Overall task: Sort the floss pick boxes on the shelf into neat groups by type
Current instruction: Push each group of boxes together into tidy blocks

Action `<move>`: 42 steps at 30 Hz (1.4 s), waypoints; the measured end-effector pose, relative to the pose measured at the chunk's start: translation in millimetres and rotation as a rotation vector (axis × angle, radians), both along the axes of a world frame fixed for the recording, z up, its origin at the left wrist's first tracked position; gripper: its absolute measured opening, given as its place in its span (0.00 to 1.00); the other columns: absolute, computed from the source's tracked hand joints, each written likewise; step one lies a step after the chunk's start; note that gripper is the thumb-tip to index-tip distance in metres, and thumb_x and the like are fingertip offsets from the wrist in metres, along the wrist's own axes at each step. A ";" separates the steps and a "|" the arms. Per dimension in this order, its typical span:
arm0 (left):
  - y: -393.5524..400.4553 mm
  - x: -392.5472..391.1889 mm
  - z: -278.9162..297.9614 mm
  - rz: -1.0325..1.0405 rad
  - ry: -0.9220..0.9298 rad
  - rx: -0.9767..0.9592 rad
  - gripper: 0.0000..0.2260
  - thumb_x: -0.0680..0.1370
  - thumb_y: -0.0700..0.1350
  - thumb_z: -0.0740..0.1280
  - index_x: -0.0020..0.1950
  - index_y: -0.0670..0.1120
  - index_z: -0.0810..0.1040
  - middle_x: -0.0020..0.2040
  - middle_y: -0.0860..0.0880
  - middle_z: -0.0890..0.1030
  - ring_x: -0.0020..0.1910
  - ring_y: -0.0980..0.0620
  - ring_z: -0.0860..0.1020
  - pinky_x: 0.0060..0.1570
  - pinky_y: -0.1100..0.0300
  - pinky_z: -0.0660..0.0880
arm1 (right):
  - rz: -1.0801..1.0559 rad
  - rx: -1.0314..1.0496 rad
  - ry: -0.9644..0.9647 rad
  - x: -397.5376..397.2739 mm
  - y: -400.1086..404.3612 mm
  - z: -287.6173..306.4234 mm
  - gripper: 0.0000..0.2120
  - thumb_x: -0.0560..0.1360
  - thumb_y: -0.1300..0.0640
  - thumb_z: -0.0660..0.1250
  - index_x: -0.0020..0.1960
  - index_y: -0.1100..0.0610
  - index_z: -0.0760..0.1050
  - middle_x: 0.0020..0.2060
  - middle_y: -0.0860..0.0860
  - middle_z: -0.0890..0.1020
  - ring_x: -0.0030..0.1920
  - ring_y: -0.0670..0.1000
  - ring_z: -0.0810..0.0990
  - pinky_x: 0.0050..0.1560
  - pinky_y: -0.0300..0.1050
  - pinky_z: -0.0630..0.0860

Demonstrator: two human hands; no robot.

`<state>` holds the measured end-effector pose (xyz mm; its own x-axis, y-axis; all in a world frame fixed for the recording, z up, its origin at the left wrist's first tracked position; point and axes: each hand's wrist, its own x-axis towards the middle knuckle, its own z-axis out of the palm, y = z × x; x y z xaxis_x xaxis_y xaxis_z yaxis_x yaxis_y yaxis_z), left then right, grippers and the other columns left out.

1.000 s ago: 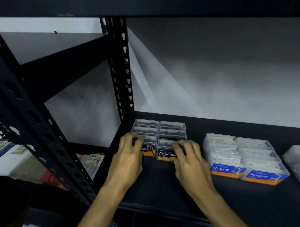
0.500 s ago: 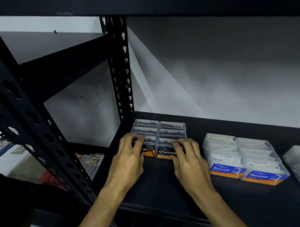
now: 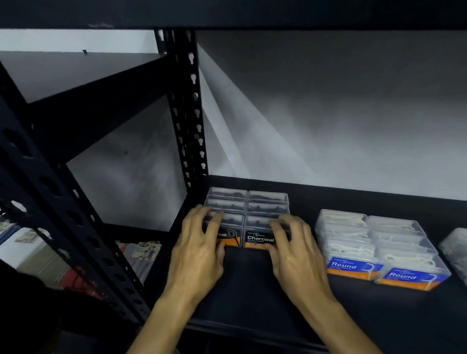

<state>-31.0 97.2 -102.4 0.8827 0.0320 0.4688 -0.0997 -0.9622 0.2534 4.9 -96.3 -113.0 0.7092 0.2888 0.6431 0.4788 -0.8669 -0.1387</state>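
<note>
Under both fingers (image 3: 217,224): Charcoal boxes (image 3: 259,232)

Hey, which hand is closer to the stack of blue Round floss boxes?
Right. The right hand rests on the front right Charcoal box, just left of the Round boxes with a gap between. The left hand sits farther left, on the other Charcoal box.
</note>
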 end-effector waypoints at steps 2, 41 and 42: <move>-0.5 -1.2 -1.5 -0.005 0.003 -0.069 0.34 0.70 0.43 0.77 0.73 0.45 0.66 0.73 0.45 0.66 0.75 0.46 0.62 0.54 0.51 0.78 | -0.002 0.010 0.018 0.2 0.5 -0.2 0.24 0.67 0.59 0.77 0.60 0.61 0.74 0.59 0.58 0.74 0.60 0.58 0.74 0.56 0.51 0.77; 18.0 32.7 23.4 -0.015 0.407 -0.912 0.41 0.68 0.31 0.76 0.75 0.53 0.66 0.58 0.59 0.79 0.59 0.57 0.78 0.62 0.58 0.73 | 0.195 0.945 0.849 19.6 1.8 17.2 0.41 0.66 0.71 0.70 0.64 0.35 0.61 0.55 0.37 0.79 0.54 0.33 0.77 0.50 0.25 0.72; 18.1 32.8 22.7 -0.011 0.408 -0.923 0.41 0.68 0.31 0.76 0.76 0.52 0.65 0.59 0.58 0.79 0.59 0.57 0.78 0.61 0.59 0.73 | 0.194 0.938 0.847 19.7 2.7 16.9 0.41 0.66 0.71 0.70 0.64 0.34 0.61 0.55 0.37 0.78 0.54 0.32 0.77 0.50 0.25 0.72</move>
<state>1.7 115.3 -79.7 0.9727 0.2203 -0.0734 0.1534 -0.3720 0.9155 24.6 -93.6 -96.0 0.9930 0.1156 0.0259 0.0485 -0.1978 -0.9790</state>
